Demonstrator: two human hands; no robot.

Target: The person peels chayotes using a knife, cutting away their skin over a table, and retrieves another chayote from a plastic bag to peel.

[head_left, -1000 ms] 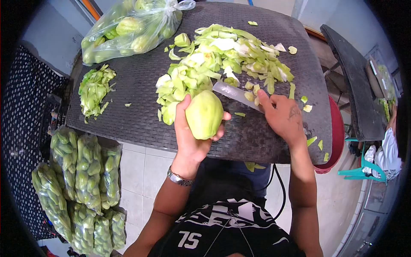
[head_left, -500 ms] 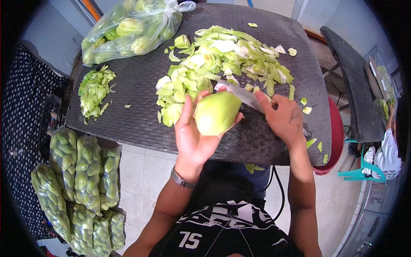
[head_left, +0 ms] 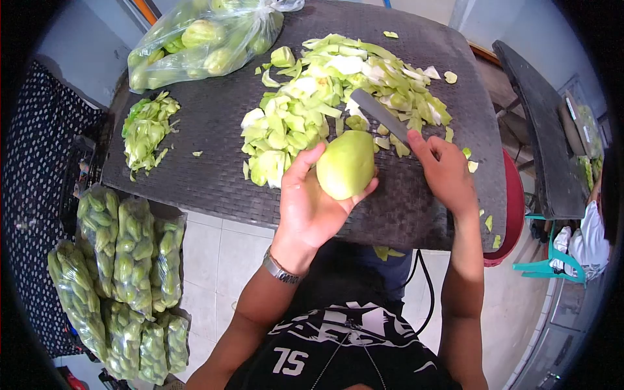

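Note:
A pale green chayote (head_left: 346, 166), mostly smooth on the side I see, rests in my left hand (head_left: 307, 211). The thumb and fingers curl round its lower part. To the right, my right hand (head_left: 448, 177) grips a knife (head_left: 379, 113); its grey blade points up and left, apart from the chayote, and the handle is hidden in the fist. Beyond both hands lies a wide heap of green and white peelings (head_left: 296, 117).
Peelings lie on a dark woven-top table (head_left: 208, 175), with a smaller pile (head_left: 149, 130) at left. A clear bag of chayotes (head_left: 208, 49) stands at the back. Several filled bags (head_left: 133, 253) lie on the floor. A red tub (head_left: 513, 201) and another person's sleeve (head_left: 590, 234) are at right.
The knife has come away from the chayote, and its blade now points more upward. My left hand has shifted slightly right with the chayote, which has turned more upright.

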